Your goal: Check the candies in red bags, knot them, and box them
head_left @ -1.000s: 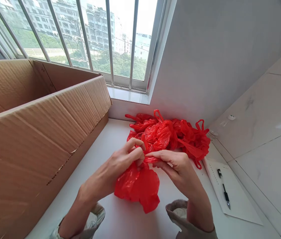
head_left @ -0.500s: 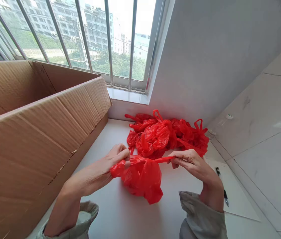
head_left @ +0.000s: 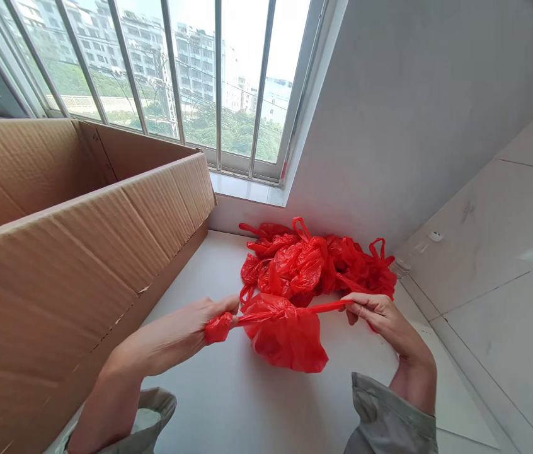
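Note:
A red plastic bag (head_left: 288, 340) is stretched sideways between my two hands, twisted into a knot-like gather at its top. My left hand (head_left: 212, 318) is closed around one end, and a small red bulge sticks out below its fingers. Between thumb and fingers, my right hand (head_left: 369, 309) pinches the narrow strip at the other end. The body of the bag hangs loosely in the middle, above the white surface (head_left: 247, 403). Just behind it lies a heap of crumpled red plastic bags (head_left: 299, 258) with several handle loops sticking up.
On the left stands a large open cardboard box (head_left: 82, 252), with a bit of red showing inside at the far left. A barred window (head_left: 191, 94) is behind. White paper (head_left: 460, 403) lies at the right by the marbled wall (head_left: 521, 284).
My hands have drawn farther apart, the right one moving rightward, and the bag's top is pulled tighter and thinner. The view has shifted slightly; the pen at the right is now hidden.

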Action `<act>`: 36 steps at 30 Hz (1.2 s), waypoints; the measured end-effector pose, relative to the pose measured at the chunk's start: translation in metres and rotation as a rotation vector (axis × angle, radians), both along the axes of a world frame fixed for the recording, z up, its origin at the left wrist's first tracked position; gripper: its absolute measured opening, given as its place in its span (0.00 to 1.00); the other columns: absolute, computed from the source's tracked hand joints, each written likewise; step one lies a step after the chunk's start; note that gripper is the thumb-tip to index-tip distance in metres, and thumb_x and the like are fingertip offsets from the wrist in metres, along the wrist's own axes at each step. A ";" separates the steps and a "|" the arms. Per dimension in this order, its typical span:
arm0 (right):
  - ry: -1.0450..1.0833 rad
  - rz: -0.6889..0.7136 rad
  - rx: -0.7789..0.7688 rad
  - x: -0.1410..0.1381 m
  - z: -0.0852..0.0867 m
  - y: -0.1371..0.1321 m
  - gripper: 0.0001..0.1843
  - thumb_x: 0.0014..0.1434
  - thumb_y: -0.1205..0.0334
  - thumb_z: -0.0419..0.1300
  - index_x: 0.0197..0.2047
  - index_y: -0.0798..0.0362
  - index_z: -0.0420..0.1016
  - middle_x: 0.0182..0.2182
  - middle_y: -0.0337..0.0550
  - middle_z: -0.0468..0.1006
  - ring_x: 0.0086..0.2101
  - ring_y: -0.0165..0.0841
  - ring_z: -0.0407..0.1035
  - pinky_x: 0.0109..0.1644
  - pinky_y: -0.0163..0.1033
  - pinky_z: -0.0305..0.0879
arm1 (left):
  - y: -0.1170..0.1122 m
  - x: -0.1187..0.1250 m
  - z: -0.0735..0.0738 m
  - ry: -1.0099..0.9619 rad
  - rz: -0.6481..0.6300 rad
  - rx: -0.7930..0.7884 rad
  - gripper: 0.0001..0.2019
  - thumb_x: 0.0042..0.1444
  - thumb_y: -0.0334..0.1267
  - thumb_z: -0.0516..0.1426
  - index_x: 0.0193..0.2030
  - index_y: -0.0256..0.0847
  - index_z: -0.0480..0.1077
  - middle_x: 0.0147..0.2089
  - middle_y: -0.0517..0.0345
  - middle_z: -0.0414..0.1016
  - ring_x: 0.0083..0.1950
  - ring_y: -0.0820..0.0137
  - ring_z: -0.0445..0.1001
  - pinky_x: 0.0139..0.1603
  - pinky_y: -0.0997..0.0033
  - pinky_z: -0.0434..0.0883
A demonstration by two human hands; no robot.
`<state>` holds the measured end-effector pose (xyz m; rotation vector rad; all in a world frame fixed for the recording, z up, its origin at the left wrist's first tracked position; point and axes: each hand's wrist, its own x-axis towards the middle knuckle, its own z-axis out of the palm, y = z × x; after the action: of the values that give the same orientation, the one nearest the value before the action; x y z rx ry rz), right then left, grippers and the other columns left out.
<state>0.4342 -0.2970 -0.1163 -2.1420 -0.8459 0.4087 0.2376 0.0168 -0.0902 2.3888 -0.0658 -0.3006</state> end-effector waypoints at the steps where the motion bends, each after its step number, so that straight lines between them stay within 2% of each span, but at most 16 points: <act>1: -0.007 0.001 0.017 -0.001 0.001 0.002 0.21 0.65 0.46 0.53 0.30 0.52 0.74 0.26 0.38 0.70 0.30 0.30 0.61 0.32 0.35 0.55 | -0.001 -0.001 0.001 0.019 0.011 0.028 0.07 0.67 0.35 0.44 0.36 0.44 0.57 0.31 0.64 0.60 0.35 0.68 0.59 0.34 0.71 0.56; 3: 0.002 0.026 0.036 0.000 0.000 0.007 0.20 0.65 0.46 0.53 0.32 0.52 0.75 0.27 0.39 0.72 0.31 0.32 0.64 0.35 0.36 0.58 | -0.003 -0.001 0.001 0.046 0.020 0.084 0.06 0.64 0.31 0.44 0.35 0.44 0.56 0.31 0.64 0.62 0.36 0.67 0.61 0.34 0.72 0.57; 6: 0.057 0.074 -0.031 0.004 -0.005 0.010 0.20 0.63 0.48 0.54 0.29 0.52 0.75 0.27 0.40 0.74 0.33 0.34 0.67 0.40 0.37 0.60 | -0.004 0.003 -0.002 0.047 0.022 0.154 0.08 0.59 0.27 0.44 0.32 0.44 0.54 0.27 0.64 0.58 0.32 0.68 0.60 0.31 0.70 0.54; 11: 0.062 0.082 -0.048 0.009 -0.009 0.004 0.21 0.63 0.48 0.54 0.25 0.52 0.74 0.29 0.40 0.76 0.35 0.34 0.67 0.41 0.37 0.59 | -0.003 0.007 -0.006 0.021 0.003 0.161 0.08 0.64 0.32 0.43 0.32 0.44 0.54 0.26 0.63 0.57 0.31 0.68 0.58 0.29 0.70 0.53; 14: 0.094 0.084 -0.080 0.010 -0.011 0.001 0.20 0.63 0.50 0.54 0.24 0.52 0.71 0.28 0.40 0.75 0.35 0.34 0.67 0.41 0.37 0.59 | -0.003 0.011 -0.009 0.049 -0.021 0.167 0.08 0.56 0.25 0.46 0.31 0.44 0.53 0.23 0.66 0.52 0.25 0.70 0.54 0.26 0.69 0.48; 17: 0.100 0.076 -0.107 0.011 -0.011 0.001 0.19 0.61 0.51 0.54 0.24 0.52 0.71 0.29 0.40 0.74 0.35 0.34 0.66 0.41 0.37 0.59 | -0.004 0.016 -0.012 0.063 -0.027 0.181 0.11 0.49 0.22 0.46 0.30 0.44 0.52 0.21 0.66 0.49 0.24 0.70 0.51 0.26 0.68 0.46; 21: 0.043 0.008 -0.162 0.008 -0.008 0.001 0.19 0.62 0.49 0.53 0.27 0.51 0.74 0.27 0.39 0.72 0.31 0.33 0.62 0.37 0.37 0.56 | -0.006 0.016 -0.017 0.061 -0.042 0.178 0.10 0.49 0.22 0.46 0.28 0.43 0.52 0.22 0.65 0.49 0.26 0.70 0.52 0.25 0.68 0.47; 27: -0.025 -0.040 -0.365 0.002 -0.009 0.010 0.16 0.59 0.52 0.52 0.29 0.49 0.76 0.30 0.40 0.78 0.36 0.37 0.69 0.40 0.40 0.59 | -0.008 0.012 -0.021 0.032 -0.057 0.189 0.09 0.52 0.25 0.49 0.28 0.42 0.52 0.24 0.65 0.51 0.26 0.72 0.52 0.25 0.70 0.48; 29: -0.112 -0.143 -0.390 -0.003 -0.009 0.010 0.14 0.59 0.53 0.52 0.33 0.47 0.78 0.34 0.41 0.80 0.41 0.41 0.71 0.46 0.43 0.61 | -0.009 0.010 -0.019 0.022 -0.053 0.186 0.09 0.54 0.26 0.50 0.28 0.42 0.53 0.25 0.65 0.52 0.26 0.72 0.53 0.26 0.71 0.49; 32: -0.217 -0.295 -0.299 -0.017 -0.001 0.009 0.16 0.61 0.52 0.52 0.45 0.45 0.78 0.45 0.43 0.81 0.51 0.45 0.70 0.55 0.48 0.61 | -0.010 0.005 -0.015 0.004 -0.027 0.172 0.08 0.56 0.29 0.50 0.29 0.42 0.54 0.26 0.64 0.56 0.30 0.71 0.58 0.28 0.72 0.52; 34: -0.239 -0.271 -0.221 -0.030 0.009 0.013 0.19 0.62 0.49 0.53 0.52 0.44 0.76 0.52 0.44 0.78 0.53 0.44 0.69 0.57 0.48 0.62 | -0.011 0.001 -0.012 -0.004 0.003 0.159 0.07 0.58 0.32 0.52 0.31 0.43 0.56 0.29 0.63 0.60 0.32 0.70 0.62 0.30 0.73 0.55; 36: -0.238 -0.154 -0.183 -0.047 0.019 0.025 0.21 0.62 0.47 0.57 0.56 0.40 0.74 0.56 0.42 0.74 0.55 0.44 0.67 0.58 0.47 0.64 | -0.011 -0.006 -0.009 -0.004 0.026 0.140 0.05 0.59 0.34 0.53 0.33 0.43 0.59 0.31 0.62 0.65 0.36 0.68 0.66 0.33 0.74 0.59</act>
<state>0.3871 -0.2720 -0.0977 -2.4411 -0.7907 0.1585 0.2314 0.0057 -0.0992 2.5272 -0.0155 -0.2966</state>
